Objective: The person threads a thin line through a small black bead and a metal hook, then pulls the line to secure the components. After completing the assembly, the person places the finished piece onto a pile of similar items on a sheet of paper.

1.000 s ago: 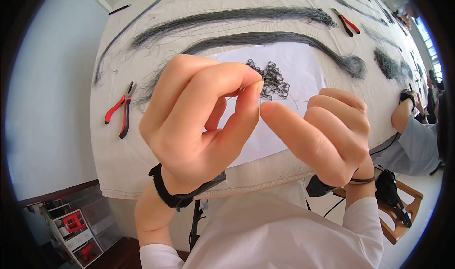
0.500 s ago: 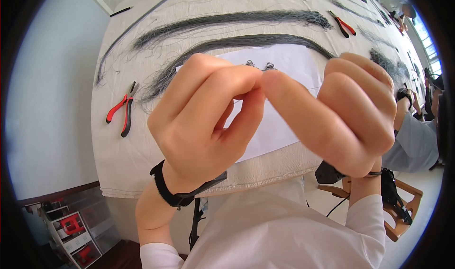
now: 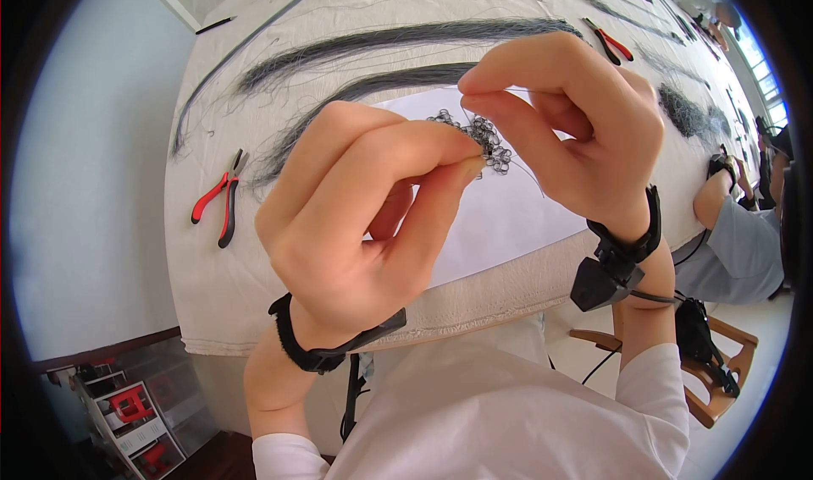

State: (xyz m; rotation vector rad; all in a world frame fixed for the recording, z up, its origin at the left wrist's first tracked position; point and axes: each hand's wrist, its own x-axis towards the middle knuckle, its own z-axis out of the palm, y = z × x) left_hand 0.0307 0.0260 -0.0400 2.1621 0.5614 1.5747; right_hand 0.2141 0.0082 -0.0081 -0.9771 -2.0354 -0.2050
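Observation:
My left hand (image 3: 364, 213) is closed in a pinch, thumb against forefinger, over a white sheet of paper (image 3: 500, 226). What sits between its fingertips is mostly hidden, but a thin wire (image 3: 465, 113) runs up from near there to my right hand (image 3: 572, 120). Thumb and forefinger of the right hand pinch that wire, higher and further right. Behind the left fingertips a heap of small dark curled wire loops (image 3: 498, 146) lies on the paper. Both wrists carry black straps.
Long bundles of dark wire (image 3: 364, 46) stretch across the cloth-covered table (image 3: 254, 302). Red-and-black pliers (image 3: 222, 196) lie at the left, another pair (image 3: 608, 41) at the upper right. Another person's leg (image 3: 737, 234) and a wooden chair (image 3: 728, 378) are at the right.
My right hand has moved up and turned over, its fingertips parting from the left ones. The left hand shifted slightly down, and more of the wire loops now shows.

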